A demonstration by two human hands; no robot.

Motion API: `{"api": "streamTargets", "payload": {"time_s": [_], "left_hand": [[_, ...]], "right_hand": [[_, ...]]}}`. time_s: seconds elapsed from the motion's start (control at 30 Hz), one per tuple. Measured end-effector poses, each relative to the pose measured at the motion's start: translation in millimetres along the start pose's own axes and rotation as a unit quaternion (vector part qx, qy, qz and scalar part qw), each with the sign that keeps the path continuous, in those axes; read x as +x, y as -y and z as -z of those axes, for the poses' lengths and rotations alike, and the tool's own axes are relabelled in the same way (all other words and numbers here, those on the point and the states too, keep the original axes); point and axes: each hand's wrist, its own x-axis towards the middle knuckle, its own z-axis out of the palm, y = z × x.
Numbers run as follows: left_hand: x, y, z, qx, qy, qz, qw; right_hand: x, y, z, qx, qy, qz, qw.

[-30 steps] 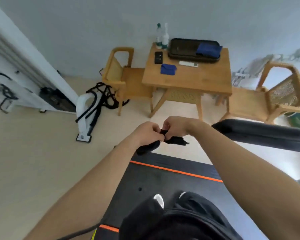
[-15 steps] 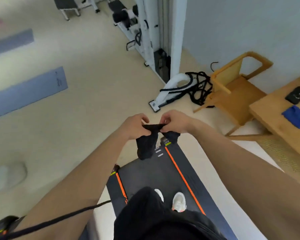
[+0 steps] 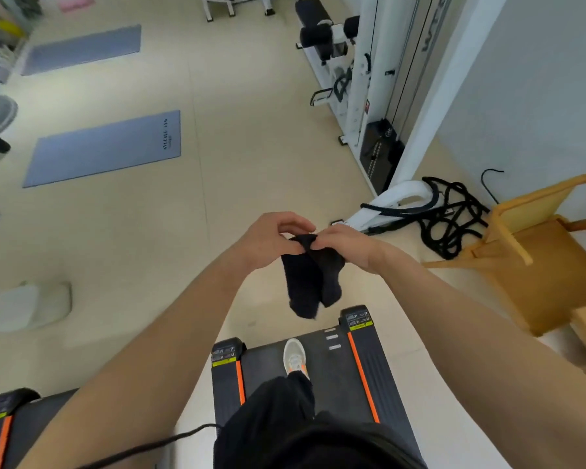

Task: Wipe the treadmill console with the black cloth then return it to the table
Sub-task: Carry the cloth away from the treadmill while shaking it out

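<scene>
Both my hands hold the black cloth (image 3: 310, 282) by its top edge in front of me. My left hand (image 3: 268, 240) pinches it from the left and my right hand (image 3: 347, 245) from the right, fingertips touching. The cloth hangs down folded in two lobes above the rear end of the treadmill belt (image 3: 322, 363), which has orange side stripes. I stand on that belt with one white shoe (image 3: 294, 357) visible. The treadmill console and the table are out of view.
A wooden chair (image 3: 535, 252) stands at the right. A white cable machine (image 3: 379, 106) with black ropes (image 3: 450, 214) at its base lines the wall. Two grey mats (image 3: 105, 147) lie on the floor at the left. A second treadmill end (image 3: 4, 424) shows bottom left.
My view has swung left, away from the table, toward the open gym floor. My hands have kept hold of the cloth, which now hangs lower and more unfolded.
</scene>
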Motion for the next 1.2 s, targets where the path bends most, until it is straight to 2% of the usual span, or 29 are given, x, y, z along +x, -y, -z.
{"api": "streamTargets", "payload": {"time_s": [0.1, 0.17, 0.3, 0.37, 0.5, 0.7, 0.8, 0.9, 1.03, 1.13, 1.2], "left_hand": [[55, 7, 21, 0.05, 0.024, 0.011, 0.998], [93, 8, 26, 0.079, 0.056, 0.03, 0.995], [171, 12, 32, 0.222, 0.126, 0.031, 0.966], [212, 16, 33, 0.253, 0.163, 0.026, 0.953], [304, 12, 25, 0.244, 0.179, 0.022, 0.953], [498, 16, -51, 0.149, 0.141, -0.005, 0.979], [584, 17, -112, 0.154, 0.158, -0.034, 0.975], [636, -8, -149, 0.179, 0.266, -0.027, 0.947], [696, -68, -189, 0.254, 0.418, -0.035, 0.872], [739, -101, -242, 0.3, 0.48, -0.071, 0.822], [762, -115, -288, 0.308, 0.498, -0.095, 0.805]], "right_hand": [[43, 6, 33, -0.125, -0.047, 0.027, 0.991], [66, 8, 53, -0.164, -0.085, 0.043, 0.982], [103, -1, 101, -0.155, -0.159, 0.049, 0.974], [120, -15, 131, -0.112, -0.212, 0.038, 0.97], [160, -59, 194, -0.071, -0.273, 0.003, 0.959], [254, -161, 297, -0.039, -0.435, -0.037, 0.899], [282, -214, 349, 0.002, -0.438, -0.099, 0.893], [259, -241, 392, 0.076, -0.412, -0.185, 0.889], [205, -263, 453, 0.163, -0.43, -0.248, 0.853], [166, -282, 484, 0.166, -0.468, -0.275, 0.823], [143, -296, 492, 0.153, -0.499, -0.314, 0.793]]}}
